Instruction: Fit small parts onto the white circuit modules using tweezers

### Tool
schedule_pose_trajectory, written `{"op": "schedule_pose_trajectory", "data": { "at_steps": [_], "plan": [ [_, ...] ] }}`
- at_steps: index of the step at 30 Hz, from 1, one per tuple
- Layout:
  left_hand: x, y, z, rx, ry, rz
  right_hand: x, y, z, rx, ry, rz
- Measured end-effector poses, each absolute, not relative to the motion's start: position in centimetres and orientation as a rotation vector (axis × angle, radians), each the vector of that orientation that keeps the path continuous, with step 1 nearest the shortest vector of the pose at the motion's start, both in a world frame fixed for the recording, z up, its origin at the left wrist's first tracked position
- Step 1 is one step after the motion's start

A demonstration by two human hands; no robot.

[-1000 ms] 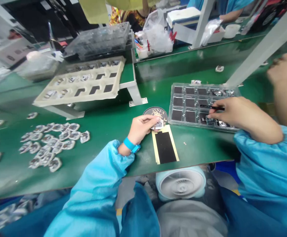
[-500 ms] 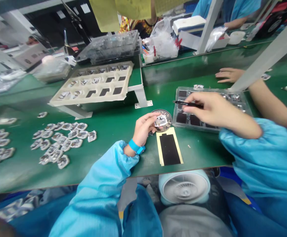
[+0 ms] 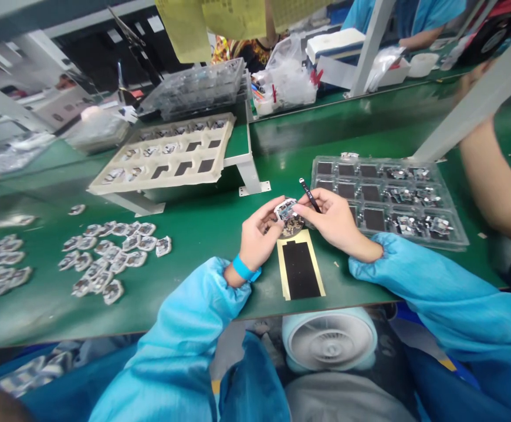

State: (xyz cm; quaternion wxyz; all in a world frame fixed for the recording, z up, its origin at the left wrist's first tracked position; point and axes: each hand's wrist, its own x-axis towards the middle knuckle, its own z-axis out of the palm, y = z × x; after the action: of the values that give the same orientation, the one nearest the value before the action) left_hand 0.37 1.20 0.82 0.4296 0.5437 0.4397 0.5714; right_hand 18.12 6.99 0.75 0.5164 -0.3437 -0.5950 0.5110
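My left hand (image 3: 259, 234) is closed on the edge of a small white-framed circuit assembly (image 3: 286, 209), held just above a round, speckled disc (image 3: 292, 227). From the other side the fingertips of my right hand (image 3: 332, 220) touch the same assembly. The right hand also grips slim black tweezers (image 3: 310, 195), which stick up past the fingers with a pale end. Just in front of the disc lies a black rectangular sheet on yellow backing (image 3: 301, 266). A clear compartment tray (image 3: 451, 187) beside my right hand holds circuit parts on its right side and dark pads on its left.
Several white-framed assemblies (image 3: 114, 253) are spread at the left. A cream tray (image 3: 158, 179) rests on a raised stand behind them. White posts (image 3: 470, 99) slant across the right, near another person's arm (image 3: 493, 176). A fan (image 3: 330, 340) sits below the table edge.
My right hand has moved left and down from over the clear tray to the assembly, bringing the tweezers, now angled upward. At right, the other person's hand has pulled away from the table.
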Motion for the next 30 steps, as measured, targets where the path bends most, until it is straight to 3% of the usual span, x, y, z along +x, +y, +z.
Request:
{"op": "schedule_pose_trajectory", "data": {
  "at_steps": [30],
  "plan": [
    [0.4, 1.31, 0.16, 1.734, 1.38, 1.484, 17.72, 6.79, 0.47, -0.821, -1.332, 1.353]
  ]
}}
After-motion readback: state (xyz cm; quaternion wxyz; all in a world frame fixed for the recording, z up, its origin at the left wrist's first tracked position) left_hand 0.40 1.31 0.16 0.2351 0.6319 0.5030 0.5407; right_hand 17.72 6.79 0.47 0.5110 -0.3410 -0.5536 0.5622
